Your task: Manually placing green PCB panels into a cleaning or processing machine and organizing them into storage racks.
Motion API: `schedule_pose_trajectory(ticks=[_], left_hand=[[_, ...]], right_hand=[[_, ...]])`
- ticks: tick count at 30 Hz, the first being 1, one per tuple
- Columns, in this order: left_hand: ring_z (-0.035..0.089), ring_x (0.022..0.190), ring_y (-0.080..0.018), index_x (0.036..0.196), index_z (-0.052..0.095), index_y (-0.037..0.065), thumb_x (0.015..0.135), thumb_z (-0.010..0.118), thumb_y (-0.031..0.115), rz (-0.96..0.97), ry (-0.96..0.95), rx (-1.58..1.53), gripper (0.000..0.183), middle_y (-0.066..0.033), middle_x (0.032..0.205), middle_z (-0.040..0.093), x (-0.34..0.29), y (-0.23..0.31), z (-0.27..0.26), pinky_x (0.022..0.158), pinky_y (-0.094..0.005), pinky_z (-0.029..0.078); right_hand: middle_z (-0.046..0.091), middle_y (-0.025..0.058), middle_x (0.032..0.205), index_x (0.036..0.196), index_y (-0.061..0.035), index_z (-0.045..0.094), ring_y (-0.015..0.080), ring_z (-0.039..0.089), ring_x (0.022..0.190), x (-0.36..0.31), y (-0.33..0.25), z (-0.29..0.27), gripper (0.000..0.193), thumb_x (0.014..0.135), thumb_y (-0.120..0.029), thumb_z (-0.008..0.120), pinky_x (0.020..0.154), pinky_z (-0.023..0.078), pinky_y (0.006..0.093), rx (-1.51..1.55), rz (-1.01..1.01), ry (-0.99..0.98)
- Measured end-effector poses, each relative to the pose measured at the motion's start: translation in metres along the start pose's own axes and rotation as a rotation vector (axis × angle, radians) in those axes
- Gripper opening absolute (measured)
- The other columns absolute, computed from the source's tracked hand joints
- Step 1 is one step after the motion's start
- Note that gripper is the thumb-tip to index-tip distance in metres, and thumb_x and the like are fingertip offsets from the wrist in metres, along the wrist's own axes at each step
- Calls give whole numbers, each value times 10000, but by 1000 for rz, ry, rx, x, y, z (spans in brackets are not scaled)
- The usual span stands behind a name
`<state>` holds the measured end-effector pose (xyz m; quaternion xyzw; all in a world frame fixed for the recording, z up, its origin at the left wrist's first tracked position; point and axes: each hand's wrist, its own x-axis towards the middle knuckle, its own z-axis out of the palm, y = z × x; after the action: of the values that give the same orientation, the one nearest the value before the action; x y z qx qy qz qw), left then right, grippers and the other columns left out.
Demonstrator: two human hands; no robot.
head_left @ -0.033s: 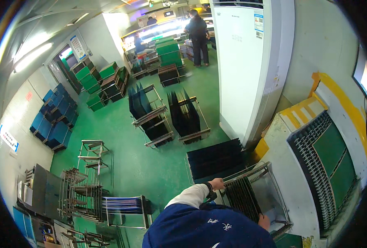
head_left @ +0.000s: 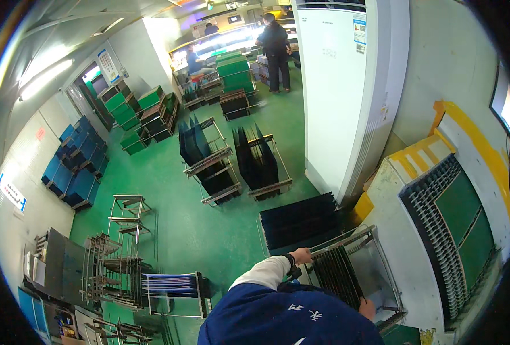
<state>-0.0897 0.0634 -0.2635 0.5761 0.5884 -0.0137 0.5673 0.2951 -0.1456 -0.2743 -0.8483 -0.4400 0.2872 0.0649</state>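
My left hand (head_left: 302, 256), with a dark band at its wrist, is closed at the near-left corner of a metal rack (head_left: 388, 270). Upright in that rack stands a row of thin dark boards (head_left: 336, 271). At the right end of the row, my right hand (head_left: 367, 309) is closed on the edge of the outermost board; some of its fingers are hidden. My blue sleeves and jacket cover the lower middle of the view. Just beyond my left hand is another rack packed with black boards (head_left: 298, 223).
A conveyor machine (head_left: 439, 230) bearing green boards stands at the right, beside a tall white cabinet (head_left: 347, 98). Two racks of dark boards (head_left: 258, 161) stand ahead on the green floor. Empty metal racks (head_left: 114, 267) are stacked at the left. Several people (head_left: 275, 52) are far off.
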Motion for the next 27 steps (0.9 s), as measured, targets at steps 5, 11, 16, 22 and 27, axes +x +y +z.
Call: schedule_pose_trajectory(ticks=[5,11,16,22,27], left_hand=[[524,651,-176,1041,551,81,796,715,356,-2,-17,-19,403,-57,804,571,-8,7,-3,519,-332,453],[633,689,-242,1111,568,58,768,703,346,62,16,67,467,-115,879,631,2,-5,1,569,-388,561],[630,688,-233,1102,571,63,770,696,343,34,39,17,452,-103,859,627,4,-5,4,566,-374,562],[624,678,-224,1062,574,57,765,699,343,15,31,36,430,-89,828,623,5,-6,3,548,-367,553],[617,649,-229,1066,569,57,781,692,351,31,36,58,428,-85,816,621,2,-3,2,554,-386,548]], right_hand=[[641,209,1012,995,-33,654,412,589,965,1,0,2,508,892,-499,478,801,455,519,-31,10,27],[643,219,996,990,-31,653,430,594,937,-6,-4,0,497,883,-495,509,779,462,526,-48,-34,98],[646,219,978,962,-30,652,432,598,919,-4,-1,2,490,880,-493,516,773,464,526,-60,-21,96],[650,204,973,958,-34,655,417,605,911,-8,-8,-3,475,872,-484,533,765,471,515,-43,-6,70],[651,202,981,978,-39,658,407,611,917,-2,-2,2,478,874,-488,534,768,476,511,-98,14,67]])
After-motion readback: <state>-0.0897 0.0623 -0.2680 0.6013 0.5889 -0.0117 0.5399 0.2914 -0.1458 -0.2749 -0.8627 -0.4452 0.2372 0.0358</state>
